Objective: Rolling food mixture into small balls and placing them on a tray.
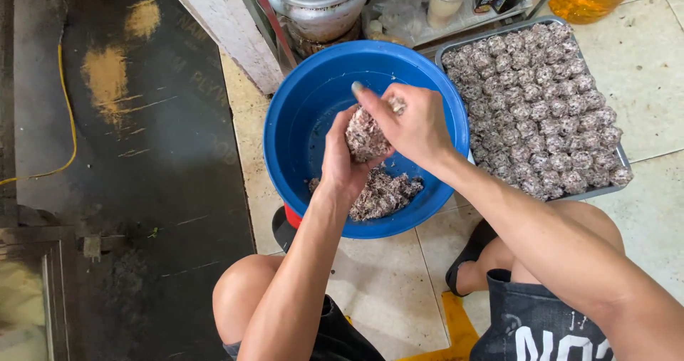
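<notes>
- Both hands over blue basin (299, 119): left hand (340, 163) cups lump of minced mix (365, 137), fingers curled under so it can't drop.
- Right hand (412, 124) on top, fingers pressed together, pinching mix, prob. shaping.
- More mix (385, 194) at basin bottom.
- Tray (602, 190) of formed balls (541, 112) just beside, w/in reach.
- Tiled floor (641, 69), dark board (149, 154) to the left.

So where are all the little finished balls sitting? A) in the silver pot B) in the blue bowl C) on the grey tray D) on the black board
C: the rolled balls fill the grey tray right of the blue bowl, which holds only loose mix, while the left hand and right hand press one lump above it.
</notes>
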